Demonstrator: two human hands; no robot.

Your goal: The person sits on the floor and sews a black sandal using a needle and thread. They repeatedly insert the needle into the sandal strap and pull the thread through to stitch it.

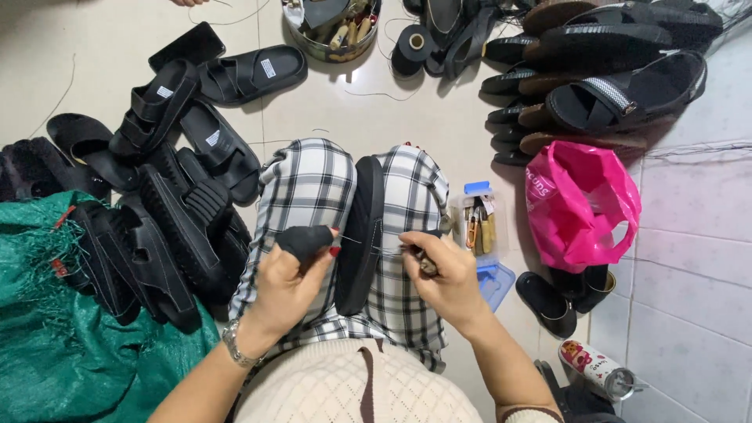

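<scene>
A pale tiled floor [337, 102] carries everything, with a black sole [362, 235] as the landmark, standing on edge between the person's checked-trousered knees; left of the sole lie a heap of black sandals [168, 196] and a green woven sack [55, 329]; right of it stacked sandals [603, 70] and a pink plastic bag [580, 204]; beyond it a round tin [333, 31] holds tools; just right of it a clear box [478, 223] holds wooden-handled tools, above a blue lid [495, 283]; the left hand [290, 282], thumb in a black guard, is pinched shut on a thread [372, 247] beside the sole; the right hand [446, 274] is clamped on an awl [427, 262].
</scene>
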